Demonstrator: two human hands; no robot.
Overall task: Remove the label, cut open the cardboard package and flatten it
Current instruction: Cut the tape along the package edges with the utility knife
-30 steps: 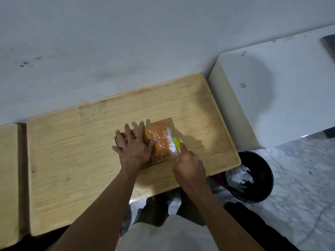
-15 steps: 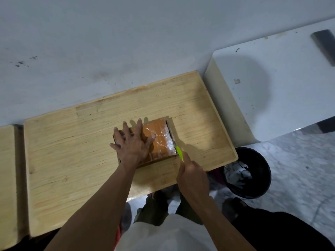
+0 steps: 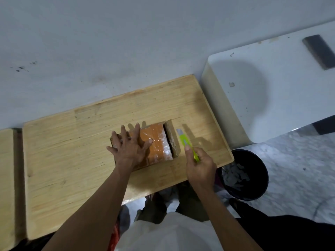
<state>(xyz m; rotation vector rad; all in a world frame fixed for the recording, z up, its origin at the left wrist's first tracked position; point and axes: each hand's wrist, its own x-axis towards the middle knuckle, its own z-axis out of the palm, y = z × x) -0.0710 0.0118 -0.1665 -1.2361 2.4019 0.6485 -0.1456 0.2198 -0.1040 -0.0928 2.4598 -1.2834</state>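
Head view: cardboard package (image 3: 155, 142), orange tape on top, lies mid wooden surface (image 3: 72, 151). Left hand (image 3: 129, 148) flat, fingers spread, pressing package down. Right end flap (image 3: 171, 140) stands ajar. Right hand (image 3: 200, 168) clenched around green utility knife (image 3: 186, 142), blade out, just beside flap. Black bin (image 3: 253, 178) near surface's right edge.

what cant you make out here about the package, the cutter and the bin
Head view, the only one:
- Package: its left part is hidden under the left hand; any label there is unseen.
- Cutter: its rear is hidden in the right hand.
- Bin: the pale scraps inside are too blurred to identify.
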